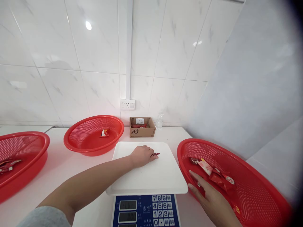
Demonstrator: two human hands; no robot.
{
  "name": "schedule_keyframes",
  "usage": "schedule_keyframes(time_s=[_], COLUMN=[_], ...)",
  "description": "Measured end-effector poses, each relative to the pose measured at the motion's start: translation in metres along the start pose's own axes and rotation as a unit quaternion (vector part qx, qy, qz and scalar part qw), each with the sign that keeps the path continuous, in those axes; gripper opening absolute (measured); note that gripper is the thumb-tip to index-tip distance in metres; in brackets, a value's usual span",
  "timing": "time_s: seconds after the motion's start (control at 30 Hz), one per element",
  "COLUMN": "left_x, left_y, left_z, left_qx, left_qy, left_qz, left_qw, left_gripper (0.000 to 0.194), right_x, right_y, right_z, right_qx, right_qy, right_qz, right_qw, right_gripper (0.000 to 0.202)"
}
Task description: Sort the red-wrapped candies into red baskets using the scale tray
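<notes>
My left hand (142, 155) is over the white tray (151, 181) of a scale, its fingers closed on a small red packet (155, 154). At the near side of the right red basket (251, 164), my right hand (208, 195) is spread, thumb and fingers apart, reaching over the rim. Red packets (220, 179) and a pale pink packet (205, 166) lie in that basket beside the fingers. Below the tray is the scale's blue panel (146, 208) with number keys and displays.
A red basket (94, 151) with one packet (104, 132) stands back left; another basket (35, 164) holding red packets is at the far left. Behind the tray are a cardboard box (142, 131) and a clear plastic bottle (159, 121), near the tiled wall.
</notes>
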State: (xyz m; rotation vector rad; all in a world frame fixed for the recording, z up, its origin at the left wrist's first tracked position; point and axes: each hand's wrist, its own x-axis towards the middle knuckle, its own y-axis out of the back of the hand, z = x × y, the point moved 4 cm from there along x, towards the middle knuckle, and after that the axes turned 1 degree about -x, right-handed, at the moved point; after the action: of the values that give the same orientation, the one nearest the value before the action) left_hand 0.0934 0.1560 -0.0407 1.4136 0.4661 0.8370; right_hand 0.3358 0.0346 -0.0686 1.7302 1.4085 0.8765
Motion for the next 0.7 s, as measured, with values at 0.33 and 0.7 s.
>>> schedule_keyframes(time_s=[0.33,0.7], left_x=[-0.015,-0.083], left_y=[0.057,0.104], left_z=[-0.045,-0.167], left_qx=[0.016,-0.062], left_qy=[0.112,0.332], left_qz=[0.062,0.179], left_qw=[0.992,0.924], left_gripper=[0.043,0.043], right_x=[0.001,0.006], right_y=[-0.001,-0.011], right_z=[0.003,0.016], right_qx=[-0.017,-0.013], right_qy=[0.010,0.017], right_qz=[-0.007,0.006], right_qw=[1.000,1.000], right_gripper=[0.053,0.053])
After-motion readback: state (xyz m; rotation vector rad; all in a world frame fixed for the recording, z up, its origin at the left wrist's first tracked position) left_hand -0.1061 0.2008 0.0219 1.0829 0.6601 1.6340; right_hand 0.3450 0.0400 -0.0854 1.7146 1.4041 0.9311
